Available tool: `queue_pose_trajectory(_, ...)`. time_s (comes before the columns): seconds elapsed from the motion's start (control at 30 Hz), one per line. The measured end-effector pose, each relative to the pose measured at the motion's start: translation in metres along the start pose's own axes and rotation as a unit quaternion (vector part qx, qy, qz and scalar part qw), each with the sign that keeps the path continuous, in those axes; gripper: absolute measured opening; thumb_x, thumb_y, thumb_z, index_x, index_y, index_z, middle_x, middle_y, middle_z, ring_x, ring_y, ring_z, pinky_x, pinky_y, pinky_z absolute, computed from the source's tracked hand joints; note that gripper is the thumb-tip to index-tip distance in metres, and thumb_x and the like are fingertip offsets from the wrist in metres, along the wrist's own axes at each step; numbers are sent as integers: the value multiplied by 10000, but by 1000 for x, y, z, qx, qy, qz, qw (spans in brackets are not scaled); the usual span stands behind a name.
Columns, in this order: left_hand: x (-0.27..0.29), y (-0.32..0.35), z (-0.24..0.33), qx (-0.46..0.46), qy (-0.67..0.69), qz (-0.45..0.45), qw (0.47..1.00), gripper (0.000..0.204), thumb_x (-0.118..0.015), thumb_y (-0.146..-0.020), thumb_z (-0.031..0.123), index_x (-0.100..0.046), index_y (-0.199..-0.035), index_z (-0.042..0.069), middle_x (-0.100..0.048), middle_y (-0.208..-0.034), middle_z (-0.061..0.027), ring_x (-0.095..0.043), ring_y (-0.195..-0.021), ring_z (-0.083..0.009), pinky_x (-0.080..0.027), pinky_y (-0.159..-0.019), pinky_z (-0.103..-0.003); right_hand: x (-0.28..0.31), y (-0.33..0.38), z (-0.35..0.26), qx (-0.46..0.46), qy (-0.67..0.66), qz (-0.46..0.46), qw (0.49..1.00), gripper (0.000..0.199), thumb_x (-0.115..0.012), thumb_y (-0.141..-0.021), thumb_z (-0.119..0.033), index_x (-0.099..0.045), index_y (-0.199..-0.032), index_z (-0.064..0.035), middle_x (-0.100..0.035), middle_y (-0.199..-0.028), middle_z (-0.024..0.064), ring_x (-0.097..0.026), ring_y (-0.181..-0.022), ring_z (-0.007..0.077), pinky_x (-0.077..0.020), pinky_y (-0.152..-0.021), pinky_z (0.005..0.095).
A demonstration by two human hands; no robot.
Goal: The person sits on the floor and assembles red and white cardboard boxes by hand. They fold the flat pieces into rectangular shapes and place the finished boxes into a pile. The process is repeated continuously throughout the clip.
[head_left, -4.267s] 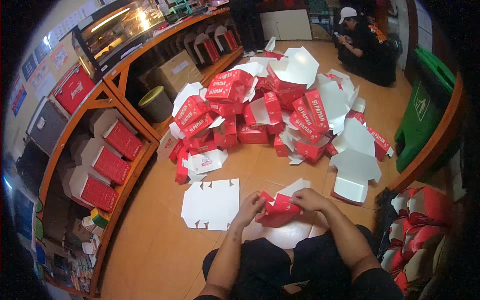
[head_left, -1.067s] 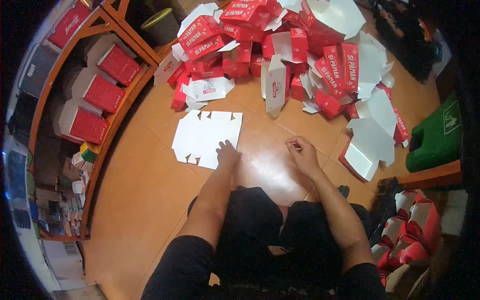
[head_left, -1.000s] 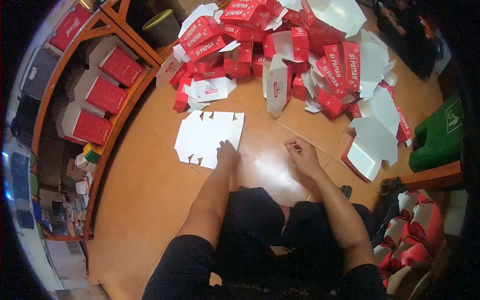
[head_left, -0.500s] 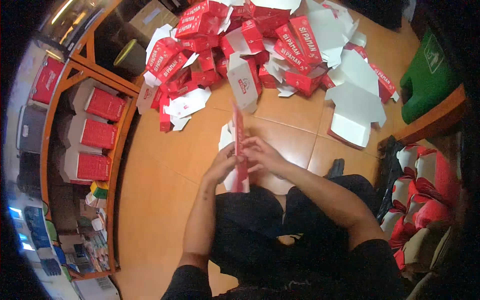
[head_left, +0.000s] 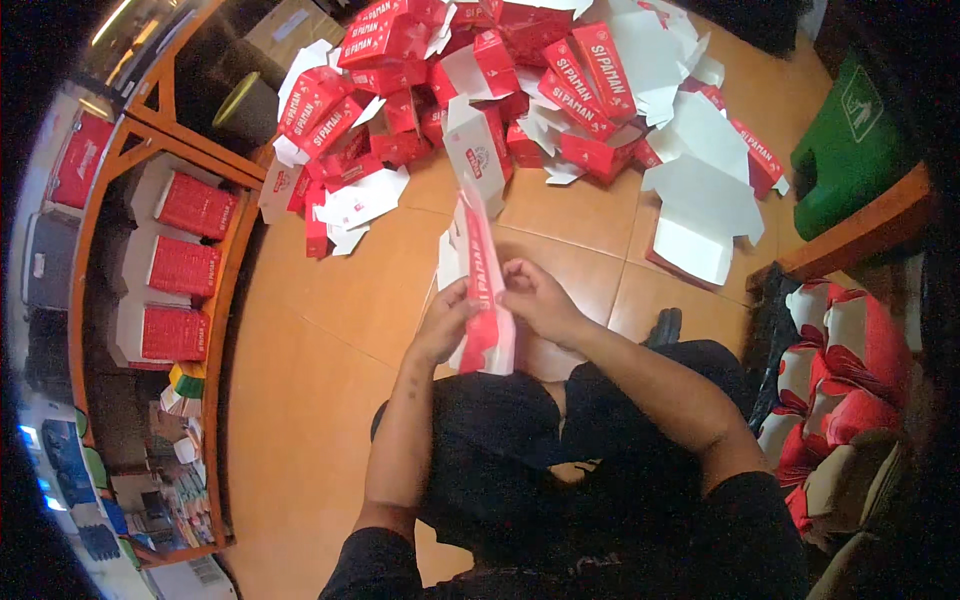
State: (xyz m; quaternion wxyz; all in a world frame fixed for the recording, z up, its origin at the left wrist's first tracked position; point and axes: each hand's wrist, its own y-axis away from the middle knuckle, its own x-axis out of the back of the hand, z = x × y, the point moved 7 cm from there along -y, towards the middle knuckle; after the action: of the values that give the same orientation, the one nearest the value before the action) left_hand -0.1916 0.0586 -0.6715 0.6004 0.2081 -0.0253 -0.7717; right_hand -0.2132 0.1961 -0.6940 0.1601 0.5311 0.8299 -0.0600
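Left hand (head_left: 445, 322) and right hand (head_left: 535, 298) both pinch red-and-white carton blank (head_left: 478, 290), held on edge above lap. Risk: thin card buckles or slips from fingers, drops onto tiled floor (head_left: 330, 300) near box pile (head_left: 480, 90).

Black short-sleeved top and black trousers (forearms bare).

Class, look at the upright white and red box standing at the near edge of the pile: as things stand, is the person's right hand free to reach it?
Probably not at once. The right hand and left hand both grip a flat red and white carton. The upright box stands just beyond it over bare floor, so nothing else blocks it.
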Motion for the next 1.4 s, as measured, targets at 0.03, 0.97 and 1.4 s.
queue_pose_trajectory(0.03, 6, -2, 1, -8, -49, 33, 998, 324, -600, -873, 111, -579, -1184, 22, -644, -1032, -20, -602, -917, -96, -487, -849, -253, 10, -5, 4, 4, 15, 19, 1000, 259, -625, -919, -122, -515, -1130, -20, -636, -1038, 76, -619, -919, 131, -513, -774, 291)
queue_pose_trajectory(0.97, -47, 7, 26, -138, -2, -153, 979, 756, -571, -932, 502, -355, -1478, 26, -409, -1468, -141, -396, -1362, -292, -307, -1137, -405, 1, 30, -115, 194, 417, -65, 886, 746, -681, -814, -99, -360, -1477, -223, -210, -1538, 213, -579, -1172, 385, -601, -817, 394)
queue_pose_trajectory(1.4, -3, -23, -31, -38, -409, 34, 911, 232, -660, -914, 225, -704, -1043, 38, -705, -865, -115, -655, -771, -200, -518, -752, -321, 68, 10, -104, 87, 409, -11, 908, 102, -590, -920, -108, -623, -950, -16, -516, -1217, 160, -620, -1012, 278, -549, -805, 348)
